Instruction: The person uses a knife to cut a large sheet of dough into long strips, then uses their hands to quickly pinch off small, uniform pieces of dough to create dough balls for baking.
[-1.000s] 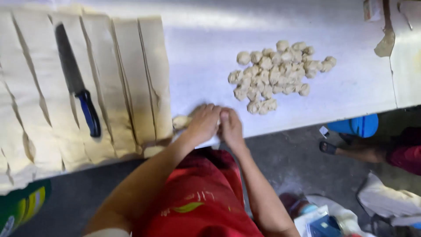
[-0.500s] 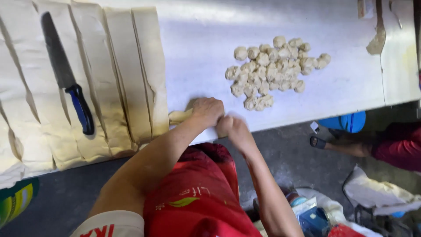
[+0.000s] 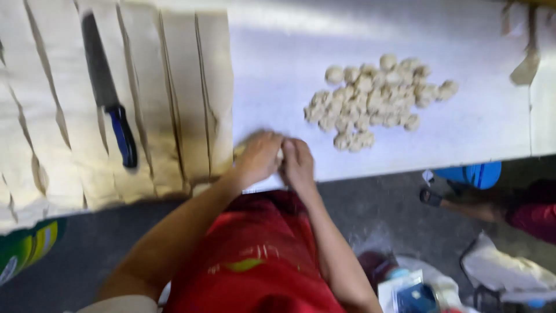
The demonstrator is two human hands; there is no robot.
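Currently a small dough piece (image 3: 246, 146) is being pinched off a dough strip (image 3: 213, 93) | left hand (image 3: 259, 157) and right hand (image 3: 297, 163) are being pressed together on it, left of the dough-ball pile (image 3: 373, 98) | next, judged: rolling, adding to pile | knife (image 3: 108, 93) is lying untouched

place: bakery kitchen; signs: dough strips (image 3: 174, 98) | dough balls (image 3: 376, 98) | knife (image 3: 110, 87)

Both hands side by side, left hand (image 3: 259, 157) touching right hand (image 3: 298, 163), fingers curled
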